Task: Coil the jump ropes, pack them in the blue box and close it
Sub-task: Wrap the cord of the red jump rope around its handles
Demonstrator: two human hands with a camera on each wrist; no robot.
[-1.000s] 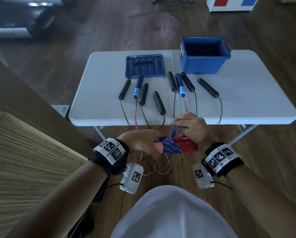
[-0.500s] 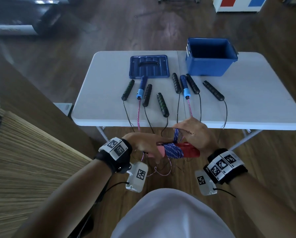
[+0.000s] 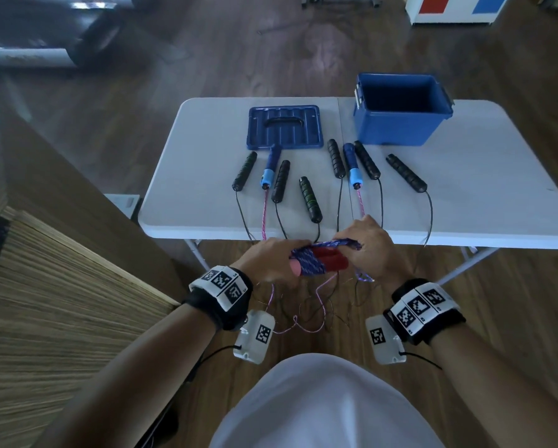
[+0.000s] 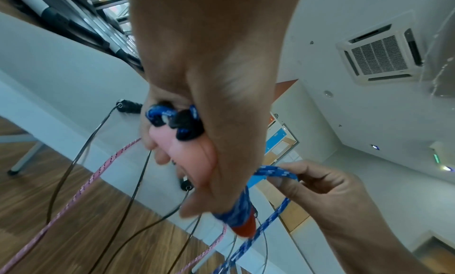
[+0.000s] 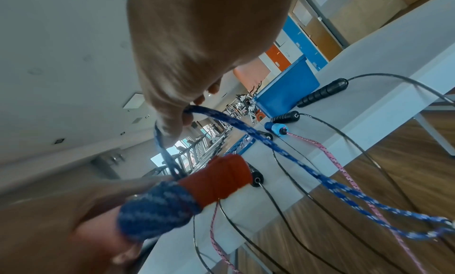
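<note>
Left hand (image 3: pixel 271 258) grip: fingers curled round the paired red and pink jump-rope handles (image 3: pixel 331 262), held level in front of the near edge of the white folding worktop (image 3: pixel 465 202). Blue braided rope (image 3: pixel 310 263) is wound in tight turns round the middle of the handles. Right hand (image 3: pixel 369 250) grip: thumb and fingers pinch a loop of that rope just above the handles. Open blue plastic box (image 3: pixel 400 127) stands at the worktop's far right; its blue ribbed lid (image 3: pixel 284 127) lies flat beside it, to the left. Black foam handles (image 3: pixel 310 198) and blue handles (image 3: pixel 352 168) lie in a row, cords hanging over the near edge.
</note>
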